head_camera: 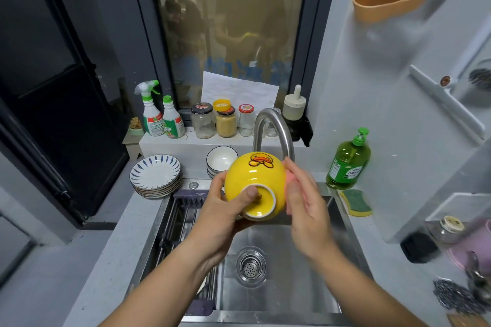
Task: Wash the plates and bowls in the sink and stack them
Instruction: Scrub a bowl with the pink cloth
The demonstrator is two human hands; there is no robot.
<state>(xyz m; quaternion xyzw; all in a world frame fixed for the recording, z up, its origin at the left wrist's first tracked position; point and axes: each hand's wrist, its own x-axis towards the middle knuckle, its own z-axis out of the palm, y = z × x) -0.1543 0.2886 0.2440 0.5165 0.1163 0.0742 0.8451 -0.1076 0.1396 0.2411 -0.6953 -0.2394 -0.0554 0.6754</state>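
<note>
Gripping the yellow bowl (252, 172) with my left hand (218, 212), I am holding it over the sink (292, 289), base tipped toward me and my thumb lying inside the foot ring. My right hand (305, 210) is pressing a pink sponge (289, 180) flat against the bowl's right side, fingers nearly straight. The faucet (276, 125) is arching just behind the bowl, its spout close to my right fingertips. On the worktop's back left corner a stack of plates (155, 172) is sitting, with a stack of white bowls (221, 159) near it, behind the sink's back edge. Along the right edge a green soap bottle (348, 162) is standing beside a green-and-yellow scourer (356, 203). Jars (225, 121) and spray bottles (159, 114) are lining the ledge under the window (228, 21).
</note>
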